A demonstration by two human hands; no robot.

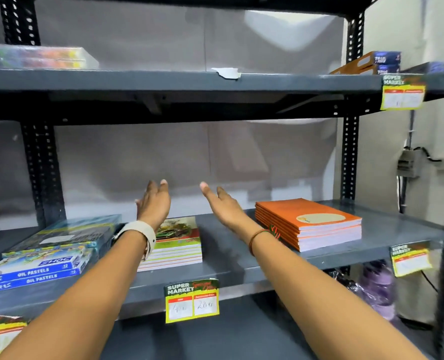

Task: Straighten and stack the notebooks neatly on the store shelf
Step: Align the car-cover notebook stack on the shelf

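Nearest the camera: two bare forearms reaching forward over the front edge of a grey metal shelf. Left hand, pale watch on the wrist, raised above a short stack of notebooks with a green, red and car-printed cover; fingers spread loose, grasping nothing, not touching the stack. Right hand, thin cord bracelet at the wrist, held over bare shelf between the two stacks; fingers likewise extended and slack, nothing in them. Second stack, orange notebooks, lying flat to the right, turned at a slight angle to the shelf edge, well apart from the first stack. At far left on the same shelf: blue boxes of oil pastels, piled with other flat boxes on top, just beside the car-cover stack. On the shelf front: yellow and green price tag reading "SUPER MARKET", hung below the gap between the hands; a like tag at the right end. On the shelf above: blurred colourful packs at left, torn scrap of tape at the middle edge, orange and blue boxes at right.
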